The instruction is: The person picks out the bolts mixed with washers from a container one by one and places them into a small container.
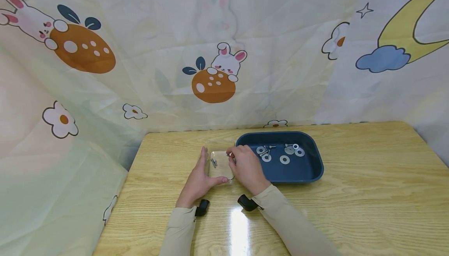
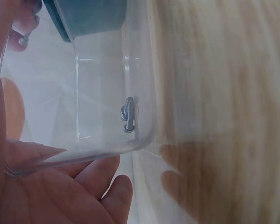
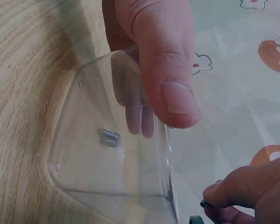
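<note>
A clear plastic box [image 1: 221, 171] stands on the table, with a few small metal bolts [image 2: 129, 115] lying on its floor. My left hand [image 1: 198, 182] holds the box at its near left corner, thumb over the near rim and fingers spread along the left wall. Over the box's right side, my right hand [image 1: 247, 168] pinches a small metal bolt [image 3: 204, 204] between thumb and fingertips. Most of that bolt is hidden by the fingers. Close by on the right, a dark blue tray [image 1: 308, 172] contains loose bolts [image 1: 268, 151] and flat washers [image 1: 285, 159].
The tray's left rim sits right beside the clear box, under my right hand. The wooden table [image 1: 372, 193] stretches to both sides. Behind its back edge hangs a printed cloth [image 1: 287, 73]. A black wrist camera [image 1: 247, 203] is strapped below each hand.
</note>
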`<state>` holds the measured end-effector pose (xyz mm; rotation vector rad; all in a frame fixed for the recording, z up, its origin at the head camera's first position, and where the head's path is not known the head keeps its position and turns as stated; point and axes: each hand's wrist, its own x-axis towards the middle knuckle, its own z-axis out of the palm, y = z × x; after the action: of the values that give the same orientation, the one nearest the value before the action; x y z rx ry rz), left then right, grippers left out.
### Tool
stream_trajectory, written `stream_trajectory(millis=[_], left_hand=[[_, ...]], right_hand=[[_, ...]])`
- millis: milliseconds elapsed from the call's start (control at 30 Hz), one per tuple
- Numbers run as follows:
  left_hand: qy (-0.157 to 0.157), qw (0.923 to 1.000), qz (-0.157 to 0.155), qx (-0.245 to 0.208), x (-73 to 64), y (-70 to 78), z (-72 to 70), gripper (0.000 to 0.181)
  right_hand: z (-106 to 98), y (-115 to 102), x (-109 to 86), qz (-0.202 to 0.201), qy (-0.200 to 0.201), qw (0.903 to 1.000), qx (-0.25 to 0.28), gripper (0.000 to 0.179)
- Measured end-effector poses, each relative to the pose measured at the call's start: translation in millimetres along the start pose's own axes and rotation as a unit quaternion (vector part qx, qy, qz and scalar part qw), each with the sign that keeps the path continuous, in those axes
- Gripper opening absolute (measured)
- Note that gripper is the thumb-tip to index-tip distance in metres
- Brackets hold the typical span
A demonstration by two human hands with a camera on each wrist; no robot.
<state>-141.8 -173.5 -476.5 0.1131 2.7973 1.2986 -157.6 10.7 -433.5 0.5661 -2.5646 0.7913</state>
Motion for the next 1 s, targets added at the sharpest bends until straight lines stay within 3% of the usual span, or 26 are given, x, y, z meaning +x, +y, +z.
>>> stream_trajectory(millis=[533, 1000], left_hand=[[-0.002, 1.0, 0.0, -0.002, -0.2, -0.1, -0.6, 0.129], [-0.006, 0.9999, -0.007, 0.006, -1.0, 3.4, -1.7, 0.127]], right_hand=[[8.5, -0.6, 4.1, 0.0, -0.029, 0.9996, -0.007, 0.009], [15.5, 0.2, 6.1, -0.011, -0.03, 0.9993, -0.017, 0.009]])
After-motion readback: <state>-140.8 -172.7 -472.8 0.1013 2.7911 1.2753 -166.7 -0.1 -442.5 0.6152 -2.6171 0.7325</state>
